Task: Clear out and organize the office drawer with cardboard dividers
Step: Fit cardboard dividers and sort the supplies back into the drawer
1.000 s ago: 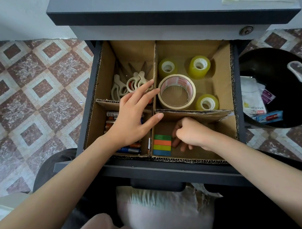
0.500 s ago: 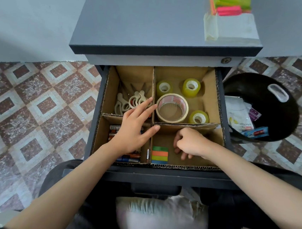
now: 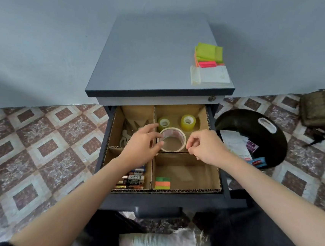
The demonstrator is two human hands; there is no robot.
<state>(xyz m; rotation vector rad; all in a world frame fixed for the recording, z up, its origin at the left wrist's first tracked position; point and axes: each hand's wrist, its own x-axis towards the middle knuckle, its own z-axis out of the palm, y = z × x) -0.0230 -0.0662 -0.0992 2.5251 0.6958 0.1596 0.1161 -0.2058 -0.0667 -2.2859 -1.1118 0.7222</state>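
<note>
Right hand (image 3: 205,146) lifted from front-right compartment of drawer (image 3: 160,202) to above cardboard dividers (image 3: 176,155), fingers curled, seemingly empty; left hand (image 3: 143,142) shifted rearward, fingers spread against large tape roll (image 3: 173,132).

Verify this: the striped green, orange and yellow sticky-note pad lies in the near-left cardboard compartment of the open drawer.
Not right. In the head view the striped green, orange and yellow sticky-note pad lies in the near-right cardboard compartment of the open drawer; the near-left one holds batteries.
</note>
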